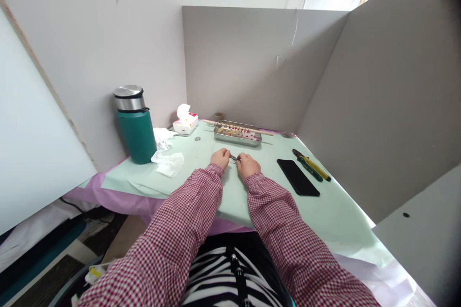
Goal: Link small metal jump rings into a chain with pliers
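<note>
Over the middle of the table, my left hand (220, 158) and my right hand (248, 166) are close together, both with closed fingers. A small, thin, dark metallic piece (234, 158) spans the gap between them. My left fingertips pinch its left end, and the fingers of my right hand close around its other end. It is too small to tell its kind. Just beyond my hands sits a shallow metal tray (237, 140) with small red, white and golden bits in it. A thin wooden stick (264, 132) lies across the tray, with small bits along it.
To the right lie a black phone (298, 177) and green-and-yellow pliers (311, 165). A green bottle (136, 135), crumpled tissues (169, 165) and a tissue pack (185, 126) stand at left. A tape roll (218, 116) is behind the tray. Grey partitions (252, 67) enclose the table.
</note>
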`<state>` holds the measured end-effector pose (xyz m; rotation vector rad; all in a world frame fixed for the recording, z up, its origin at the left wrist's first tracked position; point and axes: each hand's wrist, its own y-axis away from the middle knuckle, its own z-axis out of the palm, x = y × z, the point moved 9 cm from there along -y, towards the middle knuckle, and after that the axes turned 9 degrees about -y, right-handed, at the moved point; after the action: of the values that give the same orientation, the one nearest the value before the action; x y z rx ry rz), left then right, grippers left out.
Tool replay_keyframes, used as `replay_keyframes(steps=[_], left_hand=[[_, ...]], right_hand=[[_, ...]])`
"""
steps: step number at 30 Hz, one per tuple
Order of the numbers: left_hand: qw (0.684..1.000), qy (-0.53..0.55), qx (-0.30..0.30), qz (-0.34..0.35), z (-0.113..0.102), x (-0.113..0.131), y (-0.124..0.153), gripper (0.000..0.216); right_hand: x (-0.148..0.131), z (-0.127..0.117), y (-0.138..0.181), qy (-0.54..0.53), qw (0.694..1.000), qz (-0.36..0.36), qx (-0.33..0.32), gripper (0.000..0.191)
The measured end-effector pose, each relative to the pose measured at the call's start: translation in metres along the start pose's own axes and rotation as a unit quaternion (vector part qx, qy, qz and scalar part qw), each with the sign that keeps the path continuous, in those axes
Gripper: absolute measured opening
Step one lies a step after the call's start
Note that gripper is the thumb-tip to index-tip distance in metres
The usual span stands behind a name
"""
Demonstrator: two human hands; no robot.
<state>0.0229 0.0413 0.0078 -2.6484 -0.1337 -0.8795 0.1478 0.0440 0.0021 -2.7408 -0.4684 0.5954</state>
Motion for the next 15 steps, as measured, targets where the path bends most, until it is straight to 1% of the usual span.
replay_keyframes(steps=[4,6,7,8,10,12,15], left_hand=[[1.000,0.002,0.024,-0.018,-0.004,-0.005,0.000,0.028],[0.999,0.005,0.029,-0.021,-0.006,-0.007,0.000,0.029],[0.999,0.007,0.034,-0.025,-0.007,-0.008,0.000,0.029],[0.999,0.007,0.041,-0.033,-0.009,-0.009,0.001,0.029],[0.997,0.002,0.060,-0.048,-0.013,-0.013,0.001,0.029],[0.996,-0.009,0.078,-0.048,-0.018,-0.013,0.001,0.028],[0.996,-0.007,0.091,-0.015,-0.019,-0.007,0.001,0.026]], right_hand=[[0.006,-0.011,-0.002,-0.118,0.990,0.010,0.074,0.020],[0.007,-0.016,-0.002,-0.208,0.972,-0.005,0.108,0.022],[0.007,-0.018,-0.003,-0.260,0.958,-0.014,0.119,0.023],[0.007,-0.018,-0.004,-0.313,0.941,-0.021,0.124,0.024],[0.007,-0.013,-0.007,-0.415,0.902,-0.024,0.114,0.026],[0.006,-0.005,-0.009,-0.502,0.861,-0.015,0.080,0.027],[0.000,0.007,-0.011,-0.615,0.788,0.005,0.012,0.030]])
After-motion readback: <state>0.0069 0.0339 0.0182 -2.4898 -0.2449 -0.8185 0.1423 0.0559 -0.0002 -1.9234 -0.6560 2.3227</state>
